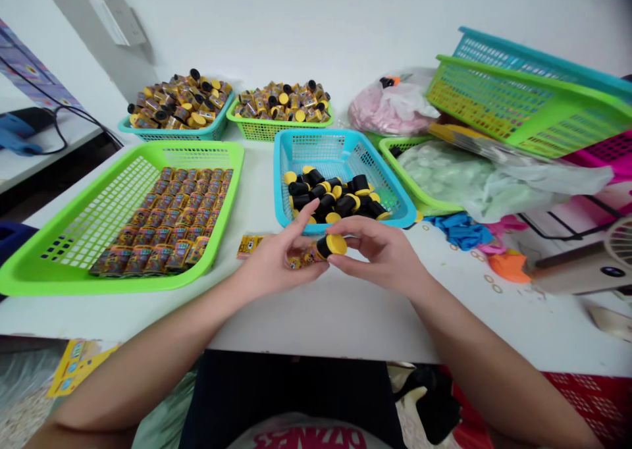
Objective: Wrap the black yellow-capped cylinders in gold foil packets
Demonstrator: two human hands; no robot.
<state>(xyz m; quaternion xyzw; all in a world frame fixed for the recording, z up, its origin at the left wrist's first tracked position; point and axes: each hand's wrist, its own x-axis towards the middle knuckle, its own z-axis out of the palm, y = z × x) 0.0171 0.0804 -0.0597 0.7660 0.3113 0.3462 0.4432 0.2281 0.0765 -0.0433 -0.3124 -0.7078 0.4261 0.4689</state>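
Note:
My left hand [274, 261] is closed around a printed, shiny sleeve [307, 257], partly hidden by the fingers. In my right hand [385, 251], thumb and fingers pinch a small black container with a yellow cap [336, 245]. The container lies tilted at the sleeve's right end; I cannot tell how far it sits inside. Just left of my left hand, a flat yellow printed wrapper [248, 245] lies on the table. Beyond both hands, a blue basket [282, 202] holds several bare black containers with yellow caps [345, 202].
A green basket [59, 281] at left holds rows of wrapped containers [170, 218]. Two heaped baskets of wrapped containers [182, 103] stand behind. At right are stacked baskets [518, 106], plastic bags [444, 172], blue and orange balloons [508, 264] and a fan [582, 264].

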